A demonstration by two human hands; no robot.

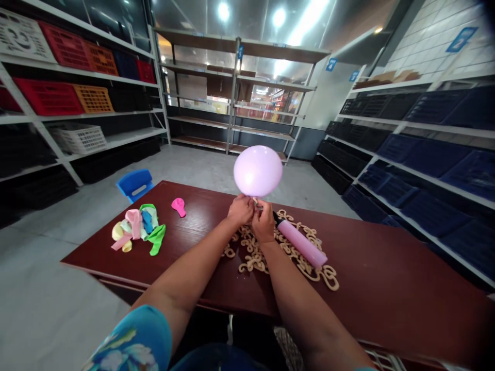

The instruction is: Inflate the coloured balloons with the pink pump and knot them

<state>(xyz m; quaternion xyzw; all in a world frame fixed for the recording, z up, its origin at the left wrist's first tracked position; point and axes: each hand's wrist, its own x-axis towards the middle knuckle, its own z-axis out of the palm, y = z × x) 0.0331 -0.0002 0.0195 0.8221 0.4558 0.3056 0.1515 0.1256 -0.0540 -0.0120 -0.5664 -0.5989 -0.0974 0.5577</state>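
A round, inflated pale-purple balloon (258,171) stands above the table, its neck end down between my two hands. My left hand (242,209) is closed at the base of the balloon, fingers curled around its neck. Right beside it, my right hand (263,221) pinches at the same neck with thumb and forefinger. The knot or opening itself is mostly hidden by my fingers. Below and to the right of my hands lies a pink balloon pump (302,242) with a black end, resting on a tan carved openwork ornament (253,252).
Deflated balloons in several colours (135,226) are heaped on the left of the dark red table (371,268). A single deflated pink balloon (178,206) lies nearer the middle. Behind the table's left corner stands a blue chair (135,184). Shelves with crates (58,97) line the room.
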